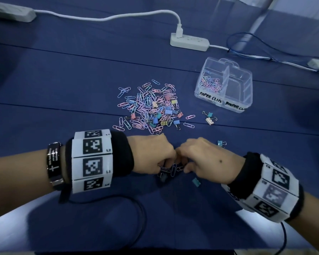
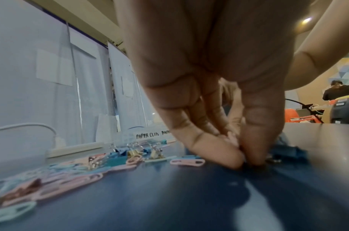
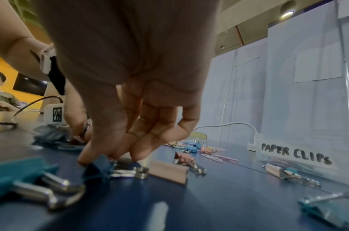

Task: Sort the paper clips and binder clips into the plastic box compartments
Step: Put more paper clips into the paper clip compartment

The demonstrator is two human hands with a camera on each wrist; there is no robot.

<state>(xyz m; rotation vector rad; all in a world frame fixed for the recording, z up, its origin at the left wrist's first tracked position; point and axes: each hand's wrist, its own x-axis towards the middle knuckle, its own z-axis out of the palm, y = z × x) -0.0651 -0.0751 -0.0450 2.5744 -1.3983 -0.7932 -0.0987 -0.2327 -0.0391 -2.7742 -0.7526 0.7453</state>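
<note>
Both hands meet near the table's front, fingertips down on a small cluster of paper clips [image 1: 174, 169] and binder clips. My left hand [image 1: 166, 165] pinches pink paper clips [image 2: 232, 138] between thumb and fingers [image 2: 211, 150]. My right hand [image 1: 184, 166] curls its thumb and fingers onto a blue binder clip [image 3: 98, 165]. The main mixed pile [image 1: 149, 107] lies beyond the hands. The clear plastic box [image 1: 250, 80] stands at the right rear, labelled "PAPER CLIPS" [image 3: 296, 154], with paper clips in its left compartment [image 1: 210, 83].
Loose binder clips lie around: a teal one [image 1: 196, 182] by my right wrist, a blue one [image 1: 221, 143] and a pair [image 1: 209, 117] in front of the box. A white power strip [image 1: 189, 42] and its cables run along the back. A black cable [image 1: 138, 210] loops near the front edge.
</note>
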